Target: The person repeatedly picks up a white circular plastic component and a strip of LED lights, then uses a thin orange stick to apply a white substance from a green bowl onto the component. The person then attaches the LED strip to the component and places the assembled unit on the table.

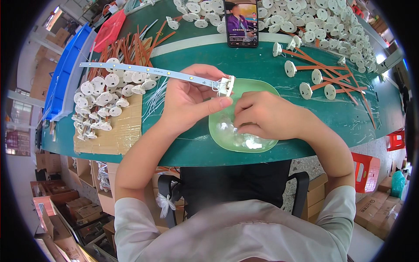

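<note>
My left hand (pixel 187 98) grips an LED strip (pixel 148 70) by its white round end cap (pixel 228 86), thumb below and fingers behind. Thin white wires show where strip and cap meet, and the strip stretches out to the left. Over a light green bowl (pixel 214 142), my right hand (pixel 270 115) is closed with its fingertips pointing down into it. Whatever those fingers hold, if anything, is hidden. Shiny clear bits, too small to name, lie in the bowl.
Several orange-brown strips with white caps (pixel 104 98) lie on cardboard (pixel 122 131) at left, with loose white wires (pixel 155 102) beside them. More capped strips (pixel 323 67) spread at right. A phone (pixel 241 24) stands at the back, and a blue tray (pixel 67 74) sits far left.
</note>
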